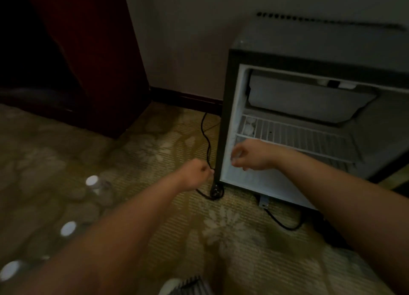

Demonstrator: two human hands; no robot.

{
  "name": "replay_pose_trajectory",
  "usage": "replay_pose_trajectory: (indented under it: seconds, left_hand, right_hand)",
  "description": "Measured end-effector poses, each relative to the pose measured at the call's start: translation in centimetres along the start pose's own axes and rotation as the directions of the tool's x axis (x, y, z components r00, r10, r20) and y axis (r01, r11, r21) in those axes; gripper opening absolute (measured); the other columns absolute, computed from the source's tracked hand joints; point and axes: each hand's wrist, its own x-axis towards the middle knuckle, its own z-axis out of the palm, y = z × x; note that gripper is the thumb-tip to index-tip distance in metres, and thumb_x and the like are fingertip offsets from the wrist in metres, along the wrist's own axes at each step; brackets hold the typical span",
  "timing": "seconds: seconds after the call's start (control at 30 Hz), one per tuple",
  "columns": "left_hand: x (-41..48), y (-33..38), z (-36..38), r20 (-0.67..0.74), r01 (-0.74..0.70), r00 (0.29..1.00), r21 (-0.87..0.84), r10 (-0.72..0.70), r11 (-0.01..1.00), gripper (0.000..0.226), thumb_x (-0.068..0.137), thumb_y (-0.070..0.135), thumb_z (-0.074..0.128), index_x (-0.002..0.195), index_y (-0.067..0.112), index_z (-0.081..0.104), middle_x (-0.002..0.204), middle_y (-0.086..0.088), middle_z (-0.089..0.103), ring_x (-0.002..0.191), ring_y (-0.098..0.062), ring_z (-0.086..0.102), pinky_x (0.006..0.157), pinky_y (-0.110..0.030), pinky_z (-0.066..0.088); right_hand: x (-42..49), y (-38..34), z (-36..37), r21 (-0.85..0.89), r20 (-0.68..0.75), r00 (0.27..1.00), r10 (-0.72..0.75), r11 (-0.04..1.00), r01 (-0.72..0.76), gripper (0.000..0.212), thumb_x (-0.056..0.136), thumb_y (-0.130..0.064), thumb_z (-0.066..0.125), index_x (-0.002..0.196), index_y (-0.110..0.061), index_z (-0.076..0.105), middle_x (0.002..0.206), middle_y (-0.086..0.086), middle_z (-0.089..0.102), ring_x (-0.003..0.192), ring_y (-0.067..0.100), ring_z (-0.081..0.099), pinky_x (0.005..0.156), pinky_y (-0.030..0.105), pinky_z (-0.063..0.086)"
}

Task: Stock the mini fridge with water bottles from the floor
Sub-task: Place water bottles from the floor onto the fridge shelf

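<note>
The mini fridge (230,78) stands open against the wall, with a white wire shelf (294,135) inside. Pale bottle caps (249,126) show through the shelf at its back left. My right hand (250,155) is inside the lower left of the fridge, fingers curled round the top of a blurred clear water bottle (235,156). My left hand (197,173) hangs as a fist just left of the fridge's bottom corner and holds nothing. Three white-capped water bottles stand on the carpet at left: one (91,180), another (68,228), a third (10,270).
A black power cable (207,137) runs down the fridge's left side to a plug (215,190) on the patterned carpet. More cable (281,225) loops under the fridge front. A dark wooden cabinet (93,62) stands at back left. A shoe (183,286) shows at the bottom edge.
</note>
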Motion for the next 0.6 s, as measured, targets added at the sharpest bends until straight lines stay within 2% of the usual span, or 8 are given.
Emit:
replay_pose_trajectory:
  seconds: [0.1, 0.17, 0.23, 0.3, 0.37, 0.5, 0.6]
  left_hand:
    - [-4.4, -0.1, -2.8, -0.023, -0.004, 1.000, 0.100, 0.007, 0.995, 0.019, 0.096, 0.026, 0.046, 0.099, 0.013, 0.060, 0.096, -0.006, 0.059, 0.098, -0.025, 0.059, 0.083, -0.033, 0.046]
    - [-7.6, -0.2, -4.5, -0.012, 0.010, 1.000, 0.233, -0.007, 0.972, 0.025, 0.096, 0.029, 0.046, 0.106, 0.011, 0.059, 0.100, -0.008, 0.060, 0.099, -0.025, 0.058, 0.085, -0.034, 0.046]
    - [-11.0, -0.6, -6.0, 0.023, 0.034, 0.999, 0.345, -0.044, 0.938, 0.031, 0.096, 0.030, 0.046, 0.116, 0.010, 0.058, 0.114, -0.010, 0.061, 0.104, -0.024, 0.057, 0.090, -0.034, 0.045]
    - [-14.4, -1.5, -7.3, 0.044, 0.048, 0.996, 0.415, -0.073, 0.909, 0.033, 0.096, 0.030, 0.046, 0.122, 0.012, 0.057, 0.123, -0.009, 0.059, 0.111, -0.025, 0.056, 0.093, -0.032, 0.044]
    - [-17.8, -2.7, -8.1, 0.047, 0.071, 0.994, 0.451, -0.103, 0.890, 0.035, 0.096, 0.030, 0.046, 0.125, 0.013, 0.056, 0.126, -0.009, 0.058, 0.114, -0.025, 0.056, 0.093, -0.030, 0.044]
    - [-23.5, -6.6, -8.2, 0.041, 0.144, 0.984, 0.393, -0.173, 0.908, 0.036, 0.096, 0.030, 0.047, 0.125, 0.011, 0.055, 0.126, -0.010, 0.058, 0.114, -0.025, 0.056, 0.097, -0.034, 0.044]
    - [-27.2, -9.9, -7.3, 0.033, 0.194, 0.975, 0.340, -0.218, 0.920, 0.034, 0.095, 0.029, 0.049, 0.122, 0.010, 0.057, 0.124, -0.010, 0.060, 0.111, -0.024, 0.057, 0.097, -0.036, 0.046]
  right_hand:
    - [-3.0, -4.7, -0.2, -0.119, -0.007, 0.998, -0.062, 0.991, 0.061, 0.035, 0.093, -0.029, 0.055, 0.124, -0.012, 0.056, 0.113, 0.007, 0.062, 0.099, 0.022, 0.063, 0.086, 0.032, 0.050]
    - [-4.8, -7.8, 0.1, -0.176, -0.007, 0.995, -0.100, 0.980, 0.097, 0.036, 0.093, -0.029, 0.054, 0.125, -0.012, 0.055, 0.119, 0.006, 0.060, 0.110, 0.023, 0.058, 0.085, 0.029, 0.044]
    - [-6.4, -10.8, 0.7, -0.197, -0.012, 0.990, -0.139, 0.971, 0.133, 0.038, 0.093, -0.030, 0.054, 0.127, -0.014, 0.054, 0.126, 0.005, 0.057, 0.117, 0.023, 0.054, 0.088, 0.029, 0.043]
    - [-7.8, -13.4, 1.8, -0.168, -0.027, 0.986, -0.163, 0.973, 0.156, 0.039, 0.092, -0.031, 0.055, 0.128, -0.015, 0.054, 0.131, 0.005, 0.055, 0.119, 0.023, 0.053, 0.096, 0.032, 0.044]
    - [-9.0, -15.6, 3.3, -0.122, -0.036, 0.984, -0.172, 0.978, 0.167, 0.038, 0.091, -0.031, 0.057, 0.125, -0.016, 0.056, 0.130, 0.005, 0.056, 0.117, 0.022, 0.054, 0.097, 0.033, 0.046]
    - [-11.7, -19.9, 7.7, 0.037, -0.102, 0.969, -0.227, 0.972, 0.231, 0.031, 0.091, -0.023, 0.058, 0.120, -0.012, 0.059, 0.118, 0.008, 0.062, 0.106, 0.022, 0.060, 0.084, 0.029, 0.047]
    - [-13.3, -22.6, 11.9, 0.158, -0.103, 0.967, -0.233, 0.956, 0.248, 0.031, 0.091, -0.019, 0.058, 0.119, -0.007, 0.060, 0.113, 0.010, 0.065, 0.103, 0.024, 0.063, 0.082, 0.030, 0.046]
